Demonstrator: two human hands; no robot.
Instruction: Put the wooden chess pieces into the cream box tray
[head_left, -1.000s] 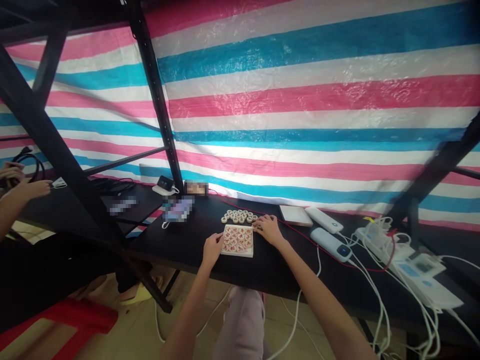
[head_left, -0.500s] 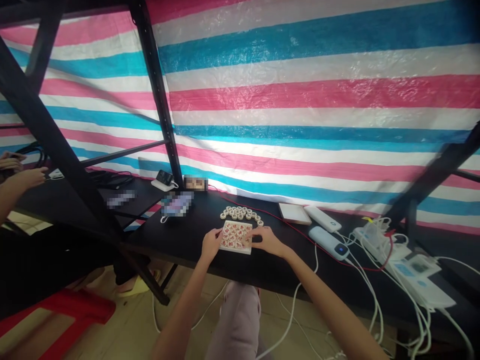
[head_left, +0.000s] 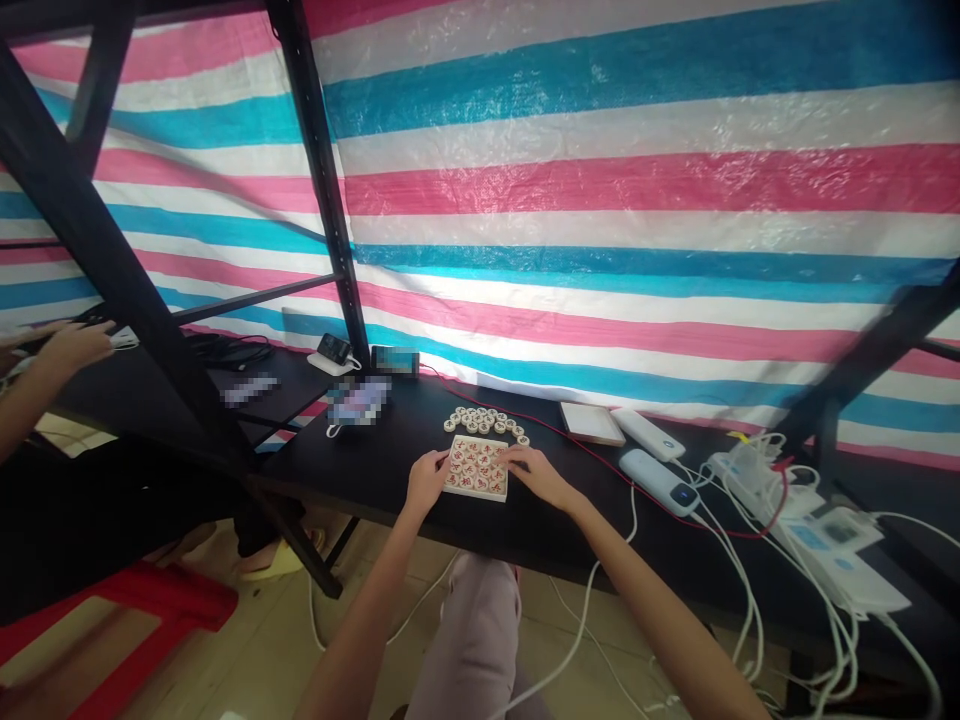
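A shallow white box [head_left: 475, 495] stands on the black table in front of me, filled with round Chinese chess pieces [head_left: 469, 470] bearing red characters. My left hand [head_left: 428, 482] is closed on the box's left edge, thumb and fingers at its rim. At the opposite side, my right hand [head_left: 538, 477] reaches over the right rim. Its fingers are stretched out and touch pieces near the upper right corner, which they partly cover. Just behind the box, several pieces with dark characters [head_left: 482, 420] lie in a loose cluster on the table.
A shallow, pale open tray or lid [head_left: 592, 424] lies at the back right. Beside it are a white power bank [head_left: 646, 434], a bluish one [head_left: 658, 482] and power strips [head_left: 844, 565] with tangled cables. A red cable [head_left: 551, 432] crosses behind the pieces. At left, another person's hand [head_left: 79, 345] shows.
The red pieces in the box now sit in neater rows. My right hand has drawn slightly back toward the right rim, its fingers straighter. My left hand stays on the box.
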